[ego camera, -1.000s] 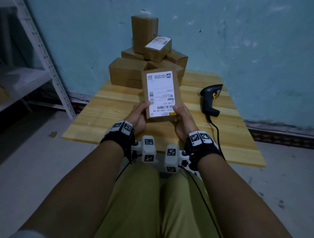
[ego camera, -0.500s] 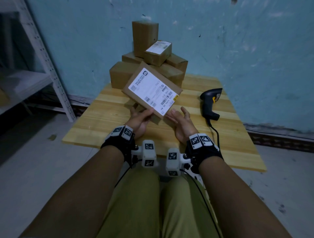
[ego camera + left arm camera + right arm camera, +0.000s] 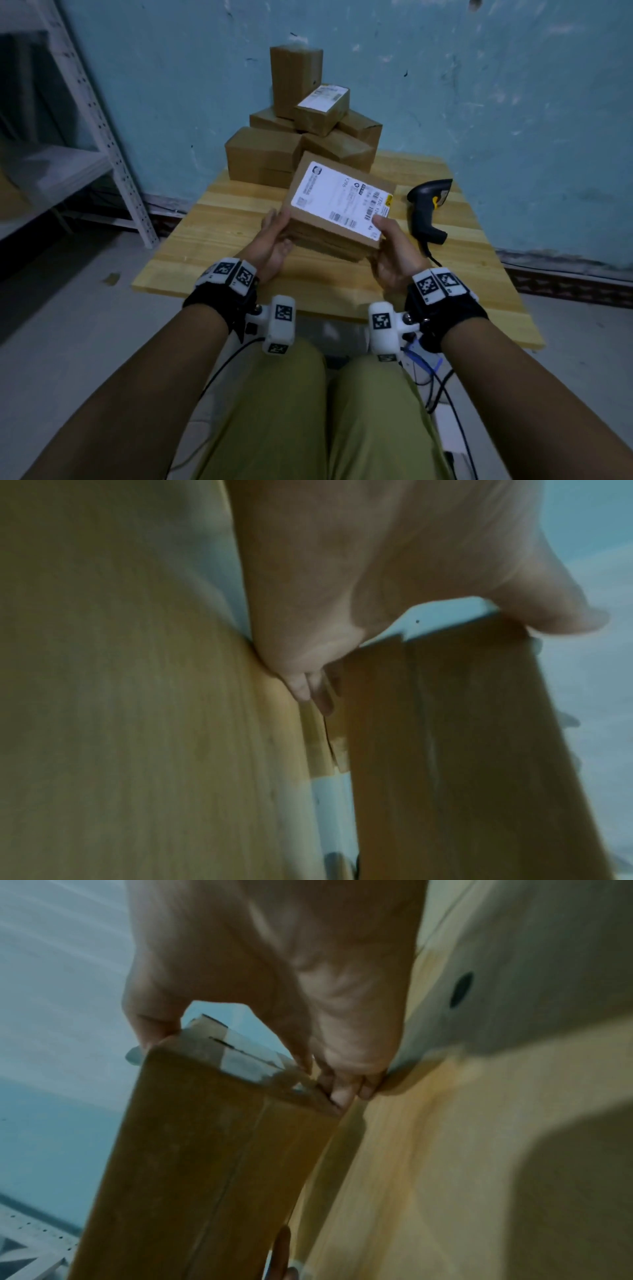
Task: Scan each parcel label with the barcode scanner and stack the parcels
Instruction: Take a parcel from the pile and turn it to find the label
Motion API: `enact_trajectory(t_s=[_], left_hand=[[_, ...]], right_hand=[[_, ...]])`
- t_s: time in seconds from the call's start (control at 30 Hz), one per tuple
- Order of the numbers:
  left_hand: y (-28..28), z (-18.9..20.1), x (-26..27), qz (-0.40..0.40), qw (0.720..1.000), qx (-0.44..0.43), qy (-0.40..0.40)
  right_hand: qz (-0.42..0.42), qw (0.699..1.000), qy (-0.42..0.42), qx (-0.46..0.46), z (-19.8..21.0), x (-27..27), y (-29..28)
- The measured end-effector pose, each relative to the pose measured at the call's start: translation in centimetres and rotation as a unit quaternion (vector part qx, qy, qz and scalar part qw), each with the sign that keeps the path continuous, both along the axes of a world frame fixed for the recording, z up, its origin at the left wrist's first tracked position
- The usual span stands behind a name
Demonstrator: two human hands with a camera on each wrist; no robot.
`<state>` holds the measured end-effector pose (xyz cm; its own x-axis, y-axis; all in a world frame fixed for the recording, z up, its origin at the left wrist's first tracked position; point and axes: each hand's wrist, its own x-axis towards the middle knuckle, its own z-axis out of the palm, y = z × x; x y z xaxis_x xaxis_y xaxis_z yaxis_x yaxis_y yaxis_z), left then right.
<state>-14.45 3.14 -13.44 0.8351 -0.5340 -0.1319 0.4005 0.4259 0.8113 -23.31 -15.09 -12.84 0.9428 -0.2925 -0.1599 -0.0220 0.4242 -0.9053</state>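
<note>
Since a second ago I've turned the parcel (image 3: pixel 337 209) flat, label (image 3: pixel 342 198) up, above mid-tabletop (image 3: pixel 212 236); left hand (image 3: pixel 274 240) and right hand (image 3: pixel 394 253) grip its ends. Scanner (image 3: pixel 428 209) lies near the right edge. Left wrist: thumb (image 3: pixel 561 610) over the top edge. Right wrist: fingers (image 3: pixel 342 1091) curl beneath.

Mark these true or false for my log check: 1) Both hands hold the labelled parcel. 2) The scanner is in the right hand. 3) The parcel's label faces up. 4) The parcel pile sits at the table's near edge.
1) True: the left hand and right hand grip the labelled parcel at its ends.
2) False: the scanner lies on the table, untouched.
3) True.
4) False: the parcel pile stands at the far edge, by the wall.
</note>
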Motion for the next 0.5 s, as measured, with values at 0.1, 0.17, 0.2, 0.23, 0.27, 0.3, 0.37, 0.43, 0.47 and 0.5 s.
enact_trajectory(t_s=[0.1,0.17,0.2,0.23,0.27,0.3,0.37,0.43,0.47,0.5], left_hand=[[1.0,0.2,0.0,-0.038,0.999,0.024,-0.007],[1.1,0.6,-0.2,-0.032,0.998,0.050,-0.021],[0.9,0.5,0.0,-0.023,0.998,0.046,-0.030],[0.8,0.8,-0.2,-0.016,0.998,0.040,-0.041],[0.7,1.0,-0.5,-0.009,0.998,0.028,-0.047],[0.5,1.1,-0.7,-0.002,0.999,0.012,-0.047],[0.1,1.3,-1.3,0.010,0.999,-0.029,-0.040],[-0.7,1.0,-2.0,0.015,0.997,-0.064,-0.036],[-1.0,0.9,-2.3,0.016,0.996,-0.080,-0.035],[-1.4,0.8,-2.7,0.014,0.995,-0.090,-0.038]], right_hand=[[0.008,0.999,0.026,-0.020,0.9,-0.4,0.0],[0.004,0.999,0.034,-0.017,1.4,-0.5,0.3],[0.000,0.999,0.031,-0.009,1.7,-0.6,0.4],[-0.009,1.000,0.026,0.002,2.0,-0.7,0.6],[-0.018,1.000,0.019,0.012,2.2,-0.8,0.9],[-0.030,0.999,0.016,0.020,2.3,-0.9,1.1],[-0.033,0.999,0.017,0.024,2.0,-0.7,1.8],[-0.012,0.999,0.029,0.010,1.7,-0.4,2.9],[0.003,0.999,0.034,-0.004,1.4,-0.2,3.4],[0.016,0.999,0.036,-0.016,1.4,0.0,4.0]])
